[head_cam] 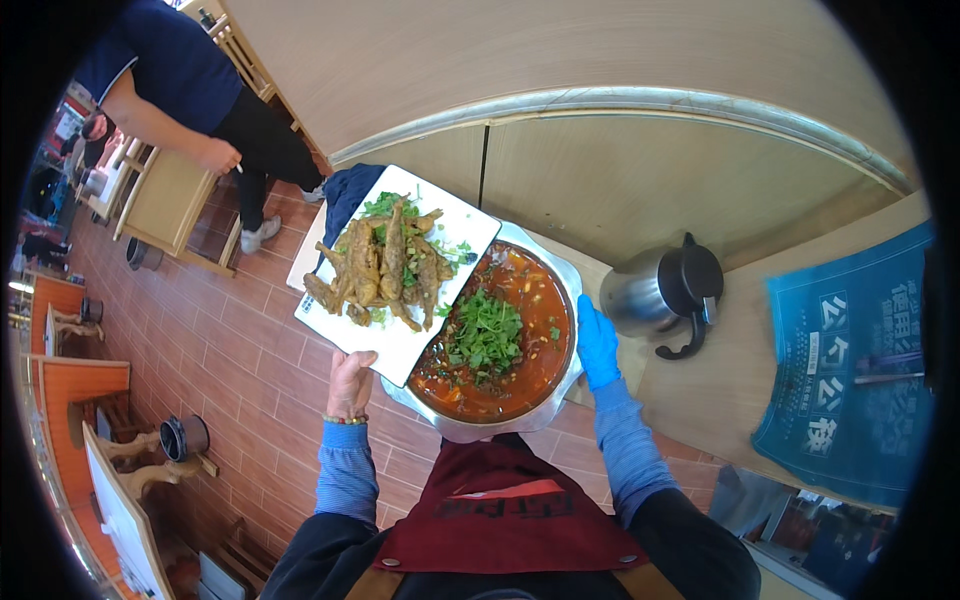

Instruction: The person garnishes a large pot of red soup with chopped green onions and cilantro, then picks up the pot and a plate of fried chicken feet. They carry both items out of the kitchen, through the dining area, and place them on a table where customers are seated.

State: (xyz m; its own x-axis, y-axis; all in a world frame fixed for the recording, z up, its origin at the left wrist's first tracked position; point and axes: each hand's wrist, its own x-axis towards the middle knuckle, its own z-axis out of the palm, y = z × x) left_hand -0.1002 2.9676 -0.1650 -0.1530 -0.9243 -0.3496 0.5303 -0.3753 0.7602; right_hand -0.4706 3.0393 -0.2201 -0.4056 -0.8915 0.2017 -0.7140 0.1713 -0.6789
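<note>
My bare left hand (350, 383), with a beaded bracelet at the wrist, grips the near corner of a white square plate (396, 358). Several whole fried fish (365, 262) lie heaped on it with chopped green herbs. Partly beneath the plate's right side is a round metal basin (480, 430) of red broth (531, 345), topped with a mound of cilantro (484, 328). My right hand (597, 343), in a blue glove, holds the basin's right rim; its fingertips are partly hidden. Plate and basin are both in front of my dark red apron (495, 517).
On the wooden counter to the right stands a steel thermal jug (645, 289) beside a blue printed sheet (840, 375). Dark blue cloth (349, 196) lies behind the plate. A person (202, 97) is at upper left, near a wooden chair (169, 199). Lower left are a table (124, 510) and a bin (184, 439).
</note>
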